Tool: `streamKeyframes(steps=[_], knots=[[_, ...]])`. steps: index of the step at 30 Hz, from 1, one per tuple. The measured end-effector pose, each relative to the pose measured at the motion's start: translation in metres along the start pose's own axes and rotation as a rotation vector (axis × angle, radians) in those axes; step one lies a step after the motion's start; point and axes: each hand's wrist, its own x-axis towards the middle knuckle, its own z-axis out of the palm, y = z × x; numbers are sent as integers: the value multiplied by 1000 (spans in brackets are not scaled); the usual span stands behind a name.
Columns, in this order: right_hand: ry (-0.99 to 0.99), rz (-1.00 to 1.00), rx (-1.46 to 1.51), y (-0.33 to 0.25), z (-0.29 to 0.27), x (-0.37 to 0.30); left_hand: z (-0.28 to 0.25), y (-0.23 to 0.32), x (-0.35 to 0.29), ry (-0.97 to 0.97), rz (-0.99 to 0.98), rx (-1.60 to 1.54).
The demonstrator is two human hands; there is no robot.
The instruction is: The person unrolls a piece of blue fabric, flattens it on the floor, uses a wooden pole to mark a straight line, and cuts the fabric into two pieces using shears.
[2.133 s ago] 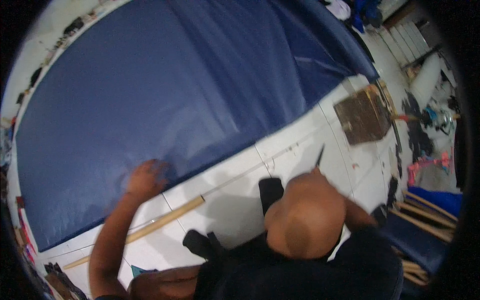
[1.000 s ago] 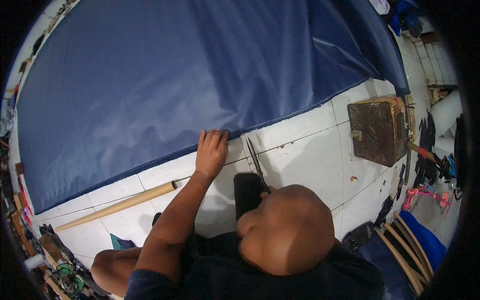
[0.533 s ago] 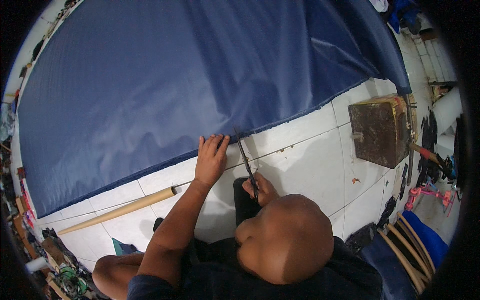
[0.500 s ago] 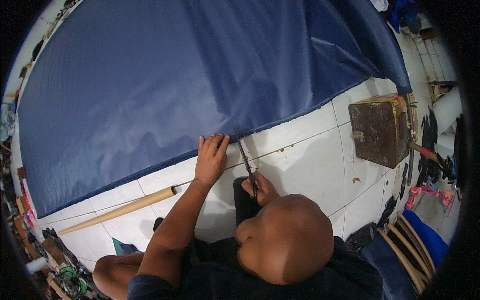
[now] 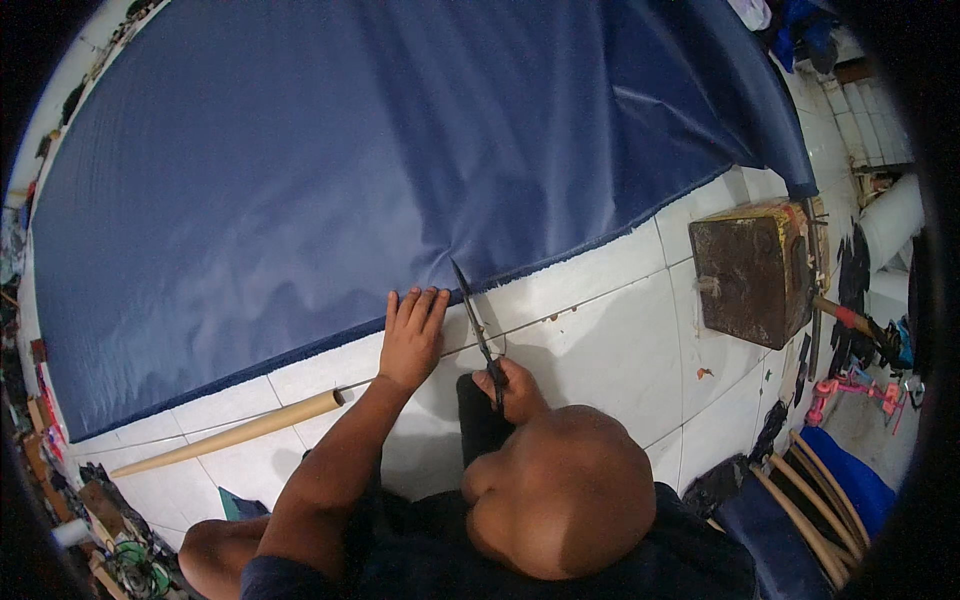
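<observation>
A large dark blue sheet of coated-looking material (image 5: 270, 180) lies spread over the tiled floor, its frayed edge toward me. My left hand (image 5: 412, 335) rests at that edge with outstretched fingers, the fingertips lying on the sheet. Just right of it, my right hand (image 5: 515, 388) grips a pair of dark scissors (image 5: 476, 325) by the handles. The blades point away from me and cross the edge, with the tip over the sheet. Part of the handles is hidden by my fingers.
A cardboard tube (image 5: 235, 432) lies on the white tiles (image 5: 590, 350) at left. Right of the sheet sits a worn brown block (image 5: 745, 275), beside a wooden handle (image 5: 845, 312). Several more tubes (image 5: 815, 505) lie at lower right. Clutter (image 5: 130, 545) lines the left side.
The whole view has shifted slightly. The scissor blades now show more plainly over the sheet's edge. My left hand stays at the edge, and my right hand keeps its grip.
</observation>
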Motion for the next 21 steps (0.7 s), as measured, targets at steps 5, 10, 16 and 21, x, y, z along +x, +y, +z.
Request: streamKeyframes(steps=[5, 10, 16, 21], knots=[[21, -56, -4, -15, 2, 30, -4, -1, 0, -56, 0, 17], [66, -143, -88, -30, -3, 69, -7, 2, 3, -84, 6, -5], [92, -135, -65, -40, 4, 70, -7, 0, 0, -78, 2, 8], [105, -124, 12, -43, 5, 76, -6, -1, 0, -99, 25, 0]])
